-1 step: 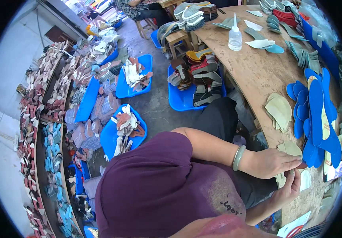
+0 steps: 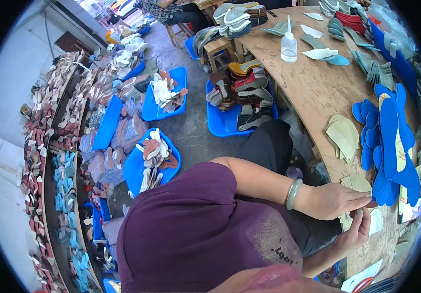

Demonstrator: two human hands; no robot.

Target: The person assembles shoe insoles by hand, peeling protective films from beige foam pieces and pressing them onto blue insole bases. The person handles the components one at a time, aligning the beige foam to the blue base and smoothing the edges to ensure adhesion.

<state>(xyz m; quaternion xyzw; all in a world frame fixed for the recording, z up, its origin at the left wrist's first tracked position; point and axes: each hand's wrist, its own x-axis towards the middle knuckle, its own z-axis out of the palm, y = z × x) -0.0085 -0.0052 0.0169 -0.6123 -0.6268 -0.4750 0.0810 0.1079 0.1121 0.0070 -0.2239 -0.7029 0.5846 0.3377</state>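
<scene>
2 hands (image 2: 335, 201) (image 2: 355, 235) still at dk-red pc (image 2: 373, 203), approx. unmoved.

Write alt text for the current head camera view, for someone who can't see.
A person's left hand, a pale bangle at its wrist, and right hand meet at a small reddish piece by a wooden worktable. Blue sole-shaped pieces lie beyond the hands; blue bins holding more pieces stand on the floor.

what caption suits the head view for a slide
A bangled hand and a bare-wristed hand meet at a small dark-red piece beside blue insoles.
</scene>
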